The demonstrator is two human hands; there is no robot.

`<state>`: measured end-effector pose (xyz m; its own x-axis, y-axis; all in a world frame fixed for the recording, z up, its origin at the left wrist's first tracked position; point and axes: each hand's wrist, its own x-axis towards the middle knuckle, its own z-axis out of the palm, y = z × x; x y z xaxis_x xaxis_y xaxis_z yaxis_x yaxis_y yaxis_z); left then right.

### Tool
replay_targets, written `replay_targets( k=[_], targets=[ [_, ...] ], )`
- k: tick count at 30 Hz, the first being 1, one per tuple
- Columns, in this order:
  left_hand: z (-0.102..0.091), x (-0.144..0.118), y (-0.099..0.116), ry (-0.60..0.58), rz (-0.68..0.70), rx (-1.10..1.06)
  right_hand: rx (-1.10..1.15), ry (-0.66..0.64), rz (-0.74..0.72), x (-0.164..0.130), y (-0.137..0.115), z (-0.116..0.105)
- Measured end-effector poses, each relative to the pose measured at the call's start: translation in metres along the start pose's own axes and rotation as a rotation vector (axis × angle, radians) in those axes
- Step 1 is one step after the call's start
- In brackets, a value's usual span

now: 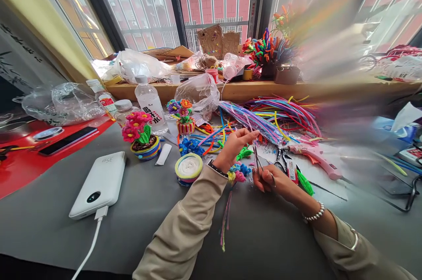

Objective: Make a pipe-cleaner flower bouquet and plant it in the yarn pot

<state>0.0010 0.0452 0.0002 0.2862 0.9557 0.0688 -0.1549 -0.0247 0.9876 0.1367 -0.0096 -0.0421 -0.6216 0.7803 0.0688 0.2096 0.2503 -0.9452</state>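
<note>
My left hand (234, 146) pinches a thin pale purple pipe cleaner (249, 123) between thumb and fingers. Just below, my right hand (272, 178) grips a pair of scissors (258, 162), whose blades point up at the strand near my left fingertips. Whether the blades touch the strand I cannot tell. Between my wrists lies a bunch of small pipe cleaner flowers (239, 173) in pink, yellow and blue, its long stems (226, 218) trailing toward me. Left of my left wrist stands a small round pot (188, 167) with a yellow rim and white filling, beside a blue pipe cleaner flower (191, 145).
A pink glue gun (316, 159) and black-handled scissors (281, 159) lie to the right. Bundles of pipe cleaners (253, 119) spread behind my hands. Potted pink flowers (140, 132), a water bottle (150, 106) and a cabled white power bank (99, 183) stand left. A blur covers the right side.
</note>
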Motion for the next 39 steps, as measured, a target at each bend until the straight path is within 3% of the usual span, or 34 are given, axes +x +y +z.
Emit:
replay_targets(
  k=[24,34,39],
  targets=[
    [0.002,-0.001,0.001,0.113,0.037,-0.097,-0.041,0.115,0.112,0.002,0.002,0.001],
    [0.003,-0.002,0.001,-0.002,-0.011,-0.034,-0.09,0.012,0.047,-0.002,-0.009,0.001],
    [0.005,-0.002,0.001,-0.027,-0.002,-0.01,-0.085,0.02,0.04,-0.003,-0.005,0.001]
  ],
)
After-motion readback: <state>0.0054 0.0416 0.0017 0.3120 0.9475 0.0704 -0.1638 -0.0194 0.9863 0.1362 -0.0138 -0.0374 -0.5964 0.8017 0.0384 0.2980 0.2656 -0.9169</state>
